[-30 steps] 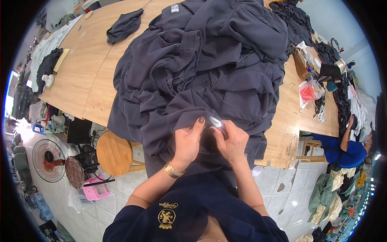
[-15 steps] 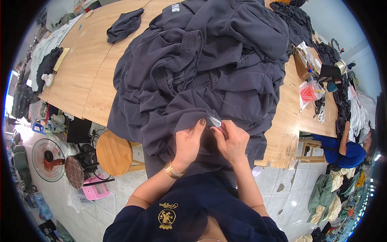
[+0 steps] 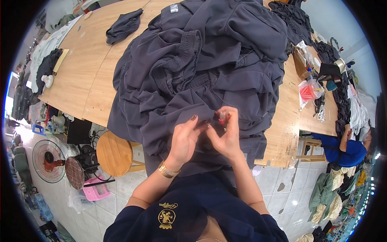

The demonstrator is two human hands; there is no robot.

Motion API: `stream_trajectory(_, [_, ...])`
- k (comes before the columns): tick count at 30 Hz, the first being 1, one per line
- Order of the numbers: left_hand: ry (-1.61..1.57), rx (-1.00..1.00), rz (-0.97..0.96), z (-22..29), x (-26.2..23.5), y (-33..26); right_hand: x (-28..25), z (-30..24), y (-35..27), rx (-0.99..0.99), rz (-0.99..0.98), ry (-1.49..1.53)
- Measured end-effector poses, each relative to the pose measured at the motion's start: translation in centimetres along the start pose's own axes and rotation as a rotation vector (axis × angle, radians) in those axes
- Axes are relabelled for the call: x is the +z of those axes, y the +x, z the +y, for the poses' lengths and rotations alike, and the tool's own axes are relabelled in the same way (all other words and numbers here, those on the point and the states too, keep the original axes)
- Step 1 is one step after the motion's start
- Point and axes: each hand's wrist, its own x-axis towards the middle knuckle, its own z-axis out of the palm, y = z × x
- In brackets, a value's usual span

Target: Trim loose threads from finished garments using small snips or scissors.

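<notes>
Grey cloth (image 3: 250, 86) is trailing uncut threads (image 3: 220, 99), our right hand (image 3: 226, 138) grasping red snips (image 3: 222, 117), the grip of our left hand (image 3: 184, 139) unclear.

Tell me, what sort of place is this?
Probably a sewing or garment workshop: a big heap of dark grey garments, some with gathered bands, lies on a wooden table, and green and cream cloth is piled at the lower right.

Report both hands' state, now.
Left hand: at the dark grey cloth; whether it grips any cannot be told.
Right hand: closed on a small red tool, partly hidden.
</notes>
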Motion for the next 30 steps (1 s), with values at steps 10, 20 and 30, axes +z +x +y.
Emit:
stream_trajectory(10, [0.978,-0.035,-0.329,5.2,0.9,-0.1,-0.4,0.7,1.7,0.321,0.028,0.275])
stream_trajectory(20, [1.198,0.35,-0.083,3.3,0.0,1.2,-2.0,-0.9,2.5,0.42,-0.063,0.804])
stream_trajectory(30, [1.566,0.425,-0.023,1.6,1.7,-0.2,-2.0,-1.4,2.6,0.314,-0.077,0.541])
